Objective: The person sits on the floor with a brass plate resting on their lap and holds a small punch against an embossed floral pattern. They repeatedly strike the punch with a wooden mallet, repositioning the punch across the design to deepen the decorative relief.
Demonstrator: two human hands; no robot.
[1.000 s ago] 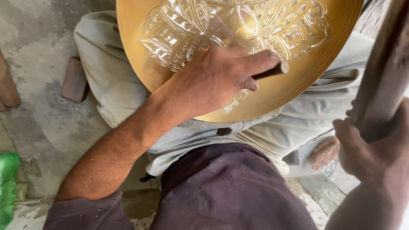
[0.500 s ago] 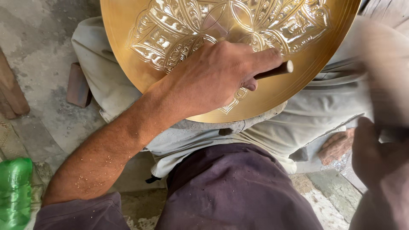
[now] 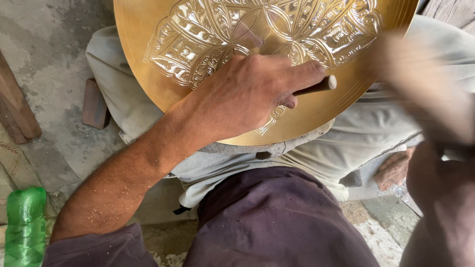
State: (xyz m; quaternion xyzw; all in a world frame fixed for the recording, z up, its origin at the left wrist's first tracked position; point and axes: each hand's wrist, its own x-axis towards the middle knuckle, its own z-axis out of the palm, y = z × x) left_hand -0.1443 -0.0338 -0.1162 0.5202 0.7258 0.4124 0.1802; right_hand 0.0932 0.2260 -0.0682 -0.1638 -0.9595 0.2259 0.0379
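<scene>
Left hand (image 3: 247, 96): I log it clenched around a slim wooden-handled punch (image 3: 316, 86), butt end poking past the forefinger, fist resting on the plate. Brass plate (image 3: 148, 54): round, golden, smooth rim, shiny embossed floral relief at centre; propped on my lap. Right hand (image 3: 435, 188): motion-blurred at the frame's right edge; grip unreadable, I cannot tell. Green plastic bottle (image 3: 24, 225): ribbed, on the concrete floor (image 3: 54, 64).

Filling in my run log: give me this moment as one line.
left hand: grips dark metal chisel on engraved round brass plate | right hand: blurred, holding wooden mallet | plate on lap
</scene>
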